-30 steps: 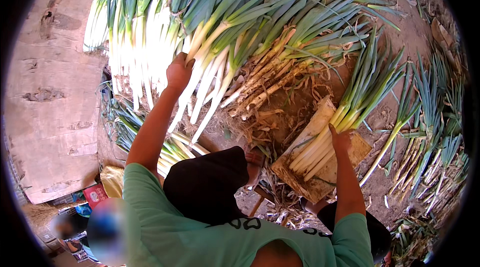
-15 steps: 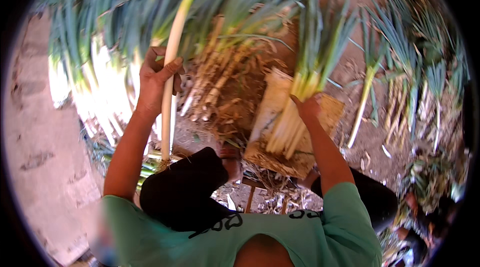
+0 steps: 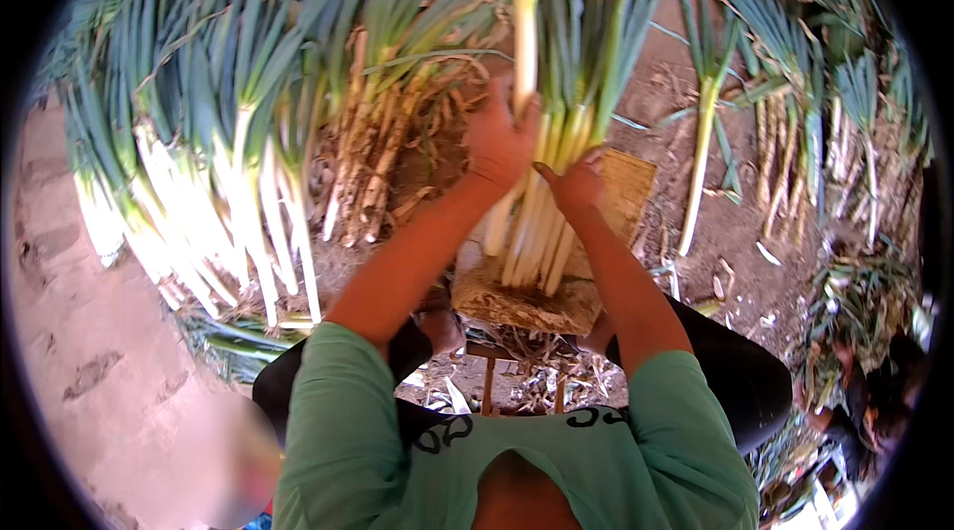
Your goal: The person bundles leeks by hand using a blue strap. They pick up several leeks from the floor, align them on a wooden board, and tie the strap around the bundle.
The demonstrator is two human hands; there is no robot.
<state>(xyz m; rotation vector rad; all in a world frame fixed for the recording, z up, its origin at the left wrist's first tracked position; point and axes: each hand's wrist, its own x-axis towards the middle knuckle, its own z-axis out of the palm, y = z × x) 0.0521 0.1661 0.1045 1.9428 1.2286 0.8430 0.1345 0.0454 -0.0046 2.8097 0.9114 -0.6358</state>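
The 2 hands are near each other over a bundle. The left hand point(image 3: 502, 138), slightly blurred, is closed around a single thick leek point(image 3: 525, 38), held upright along the left side of the bundle. Its shank is smooth and white, turning yellow-green and then deep green above the hand. The right hand point(image 3: 578, 184) touches the right side of the leek bundle point(image 3: 539, 247), thumb stretched leftward across the stalks; I cannot tell how tightly its fingers close.

The bundle lies on a worn wooden tray point(image 3: 628, 187) in front of the person. Its stalks are pale and clean-looking at the lower ends, yellowish at mid-length and blue-green in the leaves, which fan out away from the person.

Left of the tray lie unpeeled leeks point(image 3: 363, 167), brown and rough along their shanks, with dry husks point(image 3: 412, 202) about them. Farther left, a broad row of leeks point(image 3: 243, 222) shows bright white shanks under dark leaves. To the right, 1 lone leek point(image 3: 704, 162) rests on the bare ground point(image 3: 651, 98), and beyond it are more leeks point(image 3: 780, 162), some brownish.
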